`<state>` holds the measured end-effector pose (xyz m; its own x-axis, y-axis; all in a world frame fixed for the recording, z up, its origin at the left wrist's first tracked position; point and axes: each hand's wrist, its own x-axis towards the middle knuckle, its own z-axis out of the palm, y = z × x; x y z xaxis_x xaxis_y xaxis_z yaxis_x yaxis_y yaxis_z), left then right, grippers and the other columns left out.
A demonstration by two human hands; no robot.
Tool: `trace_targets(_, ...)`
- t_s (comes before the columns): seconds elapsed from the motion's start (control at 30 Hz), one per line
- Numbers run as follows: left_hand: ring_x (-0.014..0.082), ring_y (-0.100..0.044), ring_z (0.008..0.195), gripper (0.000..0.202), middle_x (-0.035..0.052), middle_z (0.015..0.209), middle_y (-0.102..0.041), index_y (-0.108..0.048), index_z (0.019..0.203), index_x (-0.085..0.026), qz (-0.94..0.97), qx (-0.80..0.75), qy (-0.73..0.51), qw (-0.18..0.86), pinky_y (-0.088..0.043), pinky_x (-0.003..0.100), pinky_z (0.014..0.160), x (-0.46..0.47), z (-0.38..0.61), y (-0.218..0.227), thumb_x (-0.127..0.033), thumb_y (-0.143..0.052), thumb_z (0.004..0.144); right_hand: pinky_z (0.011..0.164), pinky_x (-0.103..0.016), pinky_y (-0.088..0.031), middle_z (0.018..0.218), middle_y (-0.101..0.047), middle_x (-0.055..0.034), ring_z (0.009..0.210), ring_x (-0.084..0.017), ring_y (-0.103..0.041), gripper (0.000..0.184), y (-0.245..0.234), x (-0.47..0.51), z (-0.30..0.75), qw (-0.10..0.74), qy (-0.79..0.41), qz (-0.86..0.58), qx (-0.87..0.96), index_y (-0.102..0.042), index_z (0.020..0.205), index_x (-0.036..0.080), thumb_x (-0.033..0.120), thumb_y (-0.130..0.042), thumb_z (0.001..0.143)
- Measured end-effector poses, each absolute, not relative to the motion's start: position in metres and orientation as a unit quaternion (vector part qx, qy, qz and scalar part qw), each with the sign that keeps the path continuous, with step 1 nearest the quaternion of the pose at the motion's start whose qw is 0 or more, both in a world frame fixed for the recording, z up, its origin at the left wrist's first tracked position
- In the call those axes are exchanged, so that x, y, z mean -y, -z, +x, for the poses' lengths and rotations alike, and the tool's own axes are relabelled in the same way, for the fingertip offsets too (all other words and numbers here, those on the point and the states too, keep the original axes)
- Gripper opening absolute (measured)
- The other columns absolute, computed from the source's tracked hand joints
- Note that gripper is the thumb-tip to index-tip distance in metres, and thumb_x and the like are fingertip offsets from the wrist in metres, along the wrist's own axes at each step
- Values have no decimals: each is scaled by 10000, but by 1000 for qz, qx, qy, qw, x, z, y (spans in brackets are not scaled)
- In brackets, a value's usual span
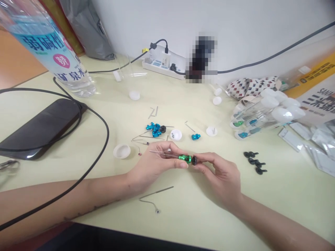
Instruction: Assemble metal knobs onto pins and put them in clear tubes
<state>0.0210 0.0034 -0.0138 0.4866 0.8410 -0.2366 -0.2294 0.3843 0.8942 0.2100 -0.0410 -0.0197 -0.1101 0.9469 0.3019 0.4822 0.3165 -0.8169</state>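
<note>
Between the thumb and fingers of my left hand [159, 158] is a small green metal fitting [184, 159], with thin metal rods running back from it over the palm. My right hand [222, 174] pinches a round black knob [194, 160] at the fitting's right end. Whether the knob is fixed to it or only touching, I cannot tell. Beyond my hands lie several blue metal fittings [155, 129] with a black piece among them, and another blue fitting [195, 137] apart. A bent wire with a small round end [157, 211] rests on the near side.
Small white caps [121, 151] and hex keys [156, 111] lie about. At right are black screws [253, 161] and clear tubes with white lids [258, 111]. A phone [39, 127], water bottle [49, 48] and power strip [162, 66] stand further out. A black cable [106, 136] crosses above my left forearm.
</note>
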Motion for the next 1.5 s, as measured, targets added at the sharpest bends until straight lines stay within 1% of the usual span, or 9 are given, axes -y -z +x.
trace_targets(0.33,136,-661,778,165,-6,779,-720,-657,746,-160,420,-369,-347,753,-504,264,799,-2,22,12,-133,-777,635,630,-204,-541,817,-721,24,677,-117,-661,119,17,40,209,411,-286,-522,690,-676,889,238,164,-610,823)
trace_targets(0.4,133,-659,790,157,-3,802,-721,-655,747,-162,415,-372,-351,753,-501,260,804,-3,21,13,-140,-773,645,656,-209,-545,828,-716,22,709,-119,-661,151,18,39,209,414,-306,-519,683,-662,945,242,168,-608,825)
trace_targets(0.53,119,-652,799,165,-19,797,-715,-650,737,-168,402,-376,-365,751,-488,240,805,-4,21,15,-143,-781,640,727,-270,-552,848,-683,11,762,-135,-651,333,22,39,210,441,-326,-497,673,-568,1130,256,173,-625,813)
trace_targets(0.7,119,-656,779,154,-21,774,-714,-664,755,-171,413,-361,-352,758,-495,235,786,-4,21,14,-143,-773,650,674,-261,-540,849,-679,-5,745,-133,-644,186,21,40,211,439,-285,-483,702,-626,978,244,133,-584,835)
trace_targets(1.17,146,-666,765,153,1,773,-721,-664,742,-159,428,-366,-344,752,-515,268,773,-3,22,13,-147,-776,638,633,-231,-535,827,-710,7,698,-124,-657,109,17,41,212,416,-289,-502,701,-656,909,235,178,-602,834)
trace_targets(1.23,145,-667,785,155,-5,785,-723,-661,745,-162,427,-367,-348,749,-510,264,788,-2,22,13,-147,-775,641,663,-236,-536,835,-701,11,723,-124,-650,148,18,40,212,422,-305,-503,690,-642,954,243,178,-621,822)
trace_targets(1.33,139,-664,833,144,-28,827,-726,-657,760,-172,424,-370,-360,744,-495,250,818,-1,21,13,-146,-758,661,735,-262,-535,850,-675,15,764,-126,-635,339,21,40,211,444,-332,-496,669,-567,1116,263,176,-651,800)
trace_targets(1.37,139,-664,841,141,-32,835,-726,-656,763,-173,424,-370,-361,744,-492,249,824,-1,21,13,-147,-755,666,743,-270,-533,849,-667,14,769,-128,-631,352,21,40,211,447,-334,-494,666,-558,1127,266,171,-649,801)
trace_targets(1.5,154,-672,819,161,-11,815,-727,-659,774,-169,429,-366,-354,746,-505,282,820,-1,22,14,-151,-765,653,689,-276,-520,848,-669,-5,758,-139,-630,185,19,40,211,438,-309,-488,689,-629,972,257,140,-594,832)
